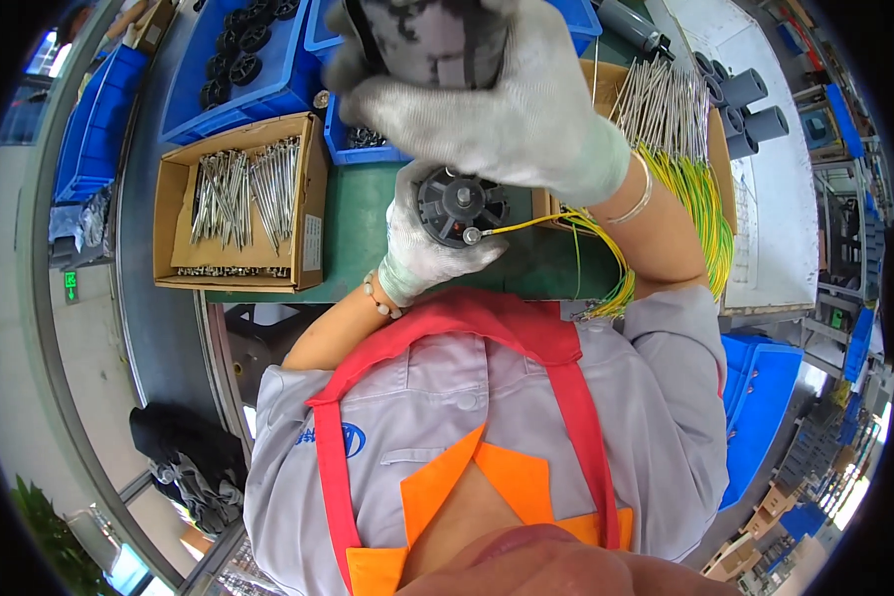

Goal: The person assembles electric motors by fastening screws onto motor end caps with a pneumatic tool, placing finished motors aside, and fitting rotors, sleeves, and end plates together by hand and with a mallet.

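Observation:
My gloved left hand [412, 256] is wrapped round a black round part [445, 211] with a metal stud at its centre. A yellow wire [519, 227] is joined to that part's near edge by a ring terminal and runs off to the right. Above it, close to the camera, my gloved right hand [531, 124] grips a thick dark cylinder [437, 45] with worn grey patches, possibly the body of a power tool. Its lower end is out of sight, so I cannot tell whether it touches the part.
A cardboard box of long bolts [159, 238] stands left on the green bench [358, 209]. Behind are a blue bin [184, 109] with black wheel-like parts and a small bin of screws [353, 156]. To the right lie metal rods [666, 104], yellow-green wires [700, 219] and grey tubes [745, 87].

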The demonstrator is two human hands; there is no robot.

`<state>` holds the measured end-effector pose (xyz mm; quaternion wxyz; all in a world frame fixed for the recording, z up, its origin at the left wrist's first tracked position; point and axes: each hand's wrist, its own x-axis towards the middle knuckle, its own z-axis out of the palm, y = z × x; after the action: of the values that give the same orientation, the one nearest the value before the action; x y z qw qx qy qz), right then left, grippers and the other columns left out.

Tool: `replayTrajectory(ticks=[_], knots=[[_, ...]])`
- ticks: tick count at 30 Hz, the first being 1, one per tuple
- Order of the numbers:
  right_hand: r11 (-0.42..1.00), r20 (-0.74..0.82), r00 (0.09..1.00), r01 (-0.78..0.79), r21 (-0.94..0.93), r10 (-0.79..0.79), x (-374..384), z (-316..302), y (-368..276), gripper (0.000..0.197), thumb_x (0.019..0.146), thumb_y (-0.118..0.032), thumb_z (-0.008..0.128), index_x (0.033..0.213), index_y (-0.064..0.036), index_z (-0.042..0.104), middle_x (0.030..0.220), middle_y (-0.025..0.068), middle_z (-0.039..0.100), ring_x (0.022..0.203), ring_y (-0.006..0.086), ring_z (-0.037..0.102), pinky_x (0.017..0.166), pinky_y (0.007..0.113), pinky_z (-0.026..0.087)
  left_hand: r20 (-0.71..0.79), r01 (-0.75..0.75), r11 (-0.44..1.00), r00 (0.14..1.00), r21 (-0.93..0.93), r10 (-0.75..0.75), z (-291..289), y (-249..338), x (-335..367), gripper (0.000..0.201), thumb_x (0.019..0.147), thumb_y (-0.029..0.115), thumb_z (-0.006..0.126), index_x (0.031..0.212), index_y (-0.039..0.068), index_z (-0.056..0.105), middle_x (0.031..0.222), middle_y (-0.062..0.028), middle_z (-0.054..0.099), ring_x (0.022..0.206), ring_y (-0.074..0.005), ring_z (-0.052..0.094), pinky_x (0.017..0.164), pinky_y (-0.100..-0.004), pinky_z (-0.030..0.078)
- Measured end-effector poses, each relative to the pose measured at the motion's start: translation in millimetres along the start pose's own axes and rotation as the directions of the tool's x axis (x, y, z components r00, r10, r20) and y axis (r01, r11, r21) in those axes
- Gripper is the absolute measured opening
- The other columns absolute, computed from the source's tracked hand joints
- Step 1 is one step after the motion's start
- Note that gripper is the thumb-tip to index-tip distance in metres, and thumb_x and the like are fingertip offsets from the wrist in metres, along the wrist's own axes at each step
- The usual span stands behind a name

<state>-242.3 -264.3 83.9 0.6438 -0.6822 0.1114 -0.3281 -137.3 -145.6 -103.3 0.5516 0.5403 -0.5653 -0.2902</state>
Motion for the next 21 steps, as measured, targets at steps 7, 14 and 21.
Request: replayTrajectory(ticks=[7, 14, 21], knots=[[0.704, -0.264, 0.672, 0.545, -0.456, -0.692, -16, -16, -14, 0.094, 0.083, -0.026, 0.078, 0.153, 0.0017, 0.021, 0.142, 0.0239, 0.044, 0.128, 0.029, 0.047, 0.107, 0.034, 0.038, 0.114, 0.245, 0.952, 0.967, -0.184, -0.227, -2, -26, 1, 0.083, 0.061, 0.026, 0.089, 0.133, 0.006, 0.052, 0.118, -0.0124, 0.067, 0.121, -0.0248, 0.059, 0.1, -0.0379, 0.051], [0.858, -0.366, 0.818, 0.269, -0.438, -0.443, -112, -20, 68, 0.04, 0.088, -0.004, 0.063, 0.126, 0.0066, 0.056, 0.122, 0.0142, 0.063, 0.11, 0.0192, 0.061, 0.095, 0.032, 0.048, 0.041, 0.228, 0.806, 0.968, -0.546, -0.246, -27, 22, 78, 0.038, 0.085, 0.016, 0.073, 0.118, 0.003, 0.06, 0.103, -0.0074, 0.067, 0.092, -0.0169, 0.067, 0.084, -0.0345, 0.057], [0.911, 0.021, 0.913, -0.408, 0.064, 0.408, -123, 2, 119, 0.04, 0.102, -0.023, 0.052, 0.129, 0.0066, 0.056, 0.115, 0.0133, 0.066, 0.108, 0.0172, 0.061, 0.095, 0.032, 0.049, 0.046, 0.276, 0.742, 0.948, -0.611, -0.315, -59, 65, 84, 0.031, 0.093, 0.024, 0.067, 0.117, 0.006, 0.059, 0.097, -0.0054, 0.067, 0.083, -0.0146, 0.068, 0.075, -0.0317, 0.059]])
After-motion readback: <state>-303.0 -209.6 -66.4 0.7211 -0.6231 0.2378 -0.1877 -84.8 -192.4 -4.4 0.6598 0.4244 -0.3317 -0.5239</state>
